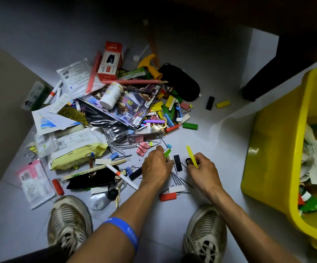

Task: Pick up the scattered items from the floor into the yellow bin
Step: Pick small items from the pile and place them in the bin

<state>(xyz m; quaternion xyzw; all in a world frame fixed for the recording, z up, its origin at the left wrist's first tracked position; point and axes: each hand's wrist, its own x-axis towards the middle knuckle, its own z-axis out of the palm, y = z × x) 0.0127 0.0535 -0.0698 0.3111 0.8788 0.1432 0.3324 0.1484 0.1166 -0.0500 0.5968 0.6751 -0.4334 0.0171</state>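
Two worn mesh shoes frame the bottom of the view, and the left forearm above them wears a blue wristband with white lettering too blurred to read. The right hand pinches a thin yellow stick that stands up and leans away from the fingers; a black ring sits right at its fingertips, though whether the hand also holds it is hard to tell. The left hand is curled over small pieces on the floor, with a green block and something white caught in its fingers. Between the two hands lies a black block, and just below them a scatter of black hairpins, a white block and a red block.

Beyond the left hand are pink clips, then a heap: a glossy magazine with a white bottle lying on it, a red and white box whose print I cannot make out, and a pale yellow packet. Loose coloured blocks spread past the hands.

The yellow bin stands well to the right of the right hand, already holding papers and odd items.
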